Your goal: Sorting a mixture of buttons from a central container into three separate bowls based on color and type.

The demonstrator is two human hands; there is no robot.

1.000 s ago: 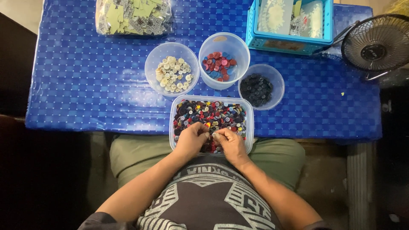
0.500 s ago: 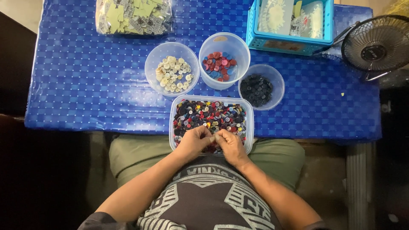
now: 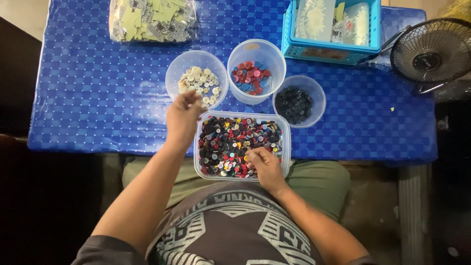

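A worktop (image 3: 98, 108) covered in a blue dotted cloth is seen from above, with a seated person's arms reaching in from the near edge. At the far left, a clear bag of yellowish paper tags (image 3: 152, 19) is laid flat. To its right and nearer, a round clear tub of cream buttons (image 3: 197, 81) is placed. The left hand (image 3: 182, 115) is held over this tub's near rim, fingers bunched together; whether a button is pinched between them cannot be told. Just right of that hand, a rectangular clear container of mixed coloured buttons (image 3: 243, 145) is set at the near edge of the worktop. The right hand (image 3: 264, 164) is rested inside it at the near side, fingers curled narrowly onto the buttons. Beyond the container, a taller round tub of red and blue buttons (image 3: 255, 71) is seen, and to its right a smaller round tub of dark buttons (image 3: 298, 100). Farther right, a light blue basket (image 3: 333, 49) is placed at the far edge, and a small black fan (image 3: 431, 51) at the far right.
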